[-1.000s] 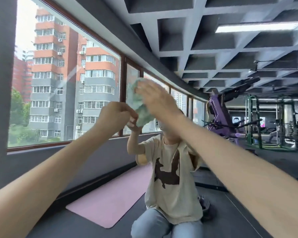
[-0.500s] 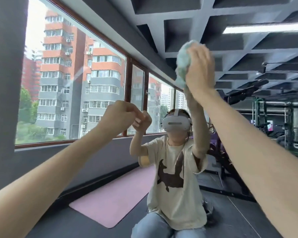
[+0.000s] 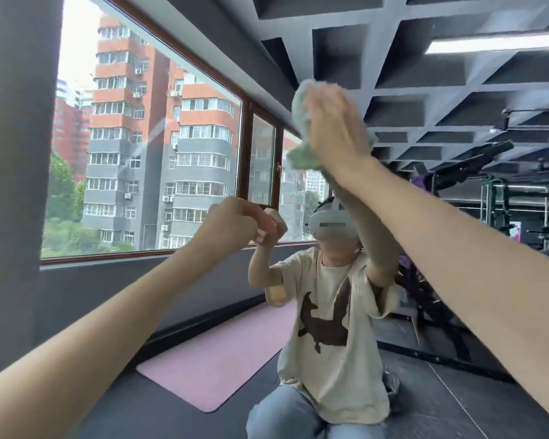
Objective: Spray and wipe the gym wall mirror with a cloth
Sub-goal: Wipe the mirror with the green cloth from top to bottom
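Note:
The wall mirror (image 3: pixel 171 305) fills the view and reflects me kneeling in front of it. My right hand (image 3: pixel 333 128) is raised high and presses a pale green cloth (image 3: pixel 300 122) flat against the glass with straight fingers; the cloth bunches out to the left of and below the palm. My left hand (image 3: pixel 232 223) is lower and to the left, curled into a fist with its knuckles at the glass, meeting its own reflection. I see nothing held in it. No spray bottle is in view.
Reflected in the mirror are a pink exercise mat (image 3: pixel 216 365) on the dark floor, a long window (image 3: pixel 146 147) onto apartment blocks, and purple and black gym machines (image 3: pixel 476 172) at the right.
My right hand has carried the cloth up and to the right across the glass, from face height to well above my head. My left fist has stayed in place.

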The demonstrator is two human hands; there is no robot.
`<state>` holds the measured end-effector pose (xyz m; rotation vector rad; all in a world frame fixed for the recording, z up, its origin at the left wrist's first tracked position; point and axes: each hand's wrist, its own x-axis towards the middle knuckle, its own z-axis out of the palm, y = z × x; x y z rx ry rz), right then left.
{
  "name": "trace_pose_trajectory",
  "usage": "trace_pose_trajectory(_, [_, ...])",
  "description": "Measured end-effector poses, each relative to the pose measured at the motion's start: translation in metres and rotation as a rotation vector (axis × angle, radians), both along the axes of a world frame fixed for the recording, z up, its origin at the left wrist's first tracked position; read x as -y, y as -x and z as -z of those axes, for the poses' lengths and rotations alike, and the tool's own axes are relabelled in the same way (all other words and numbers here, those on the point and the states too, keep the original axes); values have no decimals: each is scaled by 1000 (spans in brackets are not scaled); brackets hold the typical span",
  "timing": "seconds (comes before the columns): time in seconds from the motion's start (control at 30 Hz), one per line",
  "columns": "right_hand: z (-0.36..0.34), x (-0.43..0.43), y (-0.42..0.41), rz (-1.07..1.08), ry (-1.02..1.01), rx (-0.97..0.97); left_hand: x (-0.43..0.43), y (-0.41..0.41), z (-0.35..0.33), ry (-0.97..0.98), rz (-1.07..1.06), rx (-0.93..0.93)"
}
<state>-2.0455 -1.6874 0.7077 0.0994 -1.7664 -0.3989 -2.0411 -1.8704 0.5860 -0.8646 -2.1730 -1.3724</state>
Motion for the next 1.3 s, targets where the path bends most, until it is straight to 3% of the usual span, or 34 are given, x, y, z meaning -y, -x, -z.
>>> trace_pose_trajectory(0.07, [-15, -9, -6, -54, 85, -147, 1, 1, 3, 32, 29, -8])
trace_pose_trajectory(0.17, [27, 6, -2, -176, 145, -220, 6, 5, 8, 31, 56, -6])
trace_pose_trajectory(0.27, [86, 14, 10, -188, -132, -120, 4, -1, 12, 42, 28, -39])
trace_pose_trajectory(0.37, [72, -6, -2, -166, -341, -4, -3, -16, 16, 164, -78, -127])
trace_pose_trajectory(0.43, [44, -19, -11, -105, -239, 49, -3, -16, 14, 191, -143, -164])
trace_pose_trajectory(0.53, [25, -19, -9, -20, 36, -142, -1, -10, 15, 156, -158, -160])
trace_pose_trajectory(0.6, [42, 0, 5, -86, 161, -293, -2, -12, 21, 127, -156, -150])
trace_pose_trajectory(0.67, [78, 18, 13, -149, 150, -291, -6, -12, 31, 123, -162, -148])
trace_pose_trajectory(0.73, [119, 22, 12, -145, 32, -150, -10, -7, 43, 132, -166, -134])
trace_pose_trajectory(0.87, [145, -10, -3, 24, -201, -56, -16, -2, 64, 132, -171, -72])
trace_pose_trajectory(0.97, [125, -35, -12, 6, 37, -179, -17, -4, 75, 143, -152, -62])
trace_pose_trajectory(1.07, [154, -25, -12, -43, 246, -322, -15, -7, 84, 101, -143, -54])
trace_pose_trajectory(1.13, [216, -10, -5, -68, 122, -200, -11, -9, 91, 69, -143, -65])
trace_pose_trajectory(1.23, [320, -10, -16, 79, -285, 118, -6, -20, 113, 102, -126, -82])
trace_pose_trajectory(1.3, [333, -25, -26, 75, -531, 237, -2, -26, 135, 183, -117, -106])
